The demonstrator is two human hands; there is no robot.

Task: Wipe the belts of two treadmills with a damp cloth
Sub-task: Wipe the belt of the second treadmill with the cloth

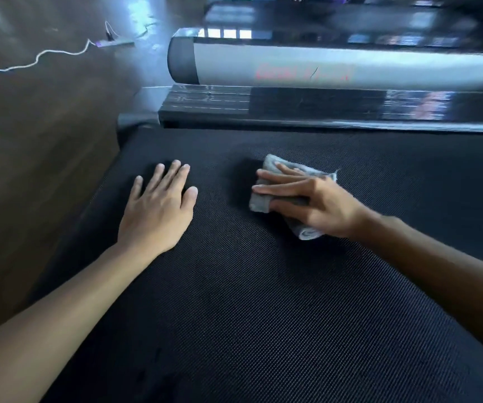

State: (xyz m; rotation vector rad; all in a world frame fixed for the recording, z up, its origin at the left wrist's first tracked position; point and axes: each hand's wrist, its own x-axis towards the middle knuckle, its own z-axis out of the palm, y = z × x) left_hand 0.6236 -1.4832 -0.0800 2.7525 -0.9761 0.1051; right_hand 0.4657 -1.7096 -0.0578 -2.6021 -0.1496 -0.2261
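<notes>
The right grip (316,205) covers the middle of the cloth (259,203), so only the cloth's edges show. A fold of cloth hides the thumb tip. The belt (249,301) is cut off by the lower and right edges. Both forearms run out of frame. Red lettering (301,72) on the grey side rail (394,68) is blurred and unreadable. The sockets of the power strip (116,43) on the floor are too small to make out. Its white cable (45,55) exits at the left edge. The far treadmill (336,21) is smeared and cut off by the top edge.
</notes>
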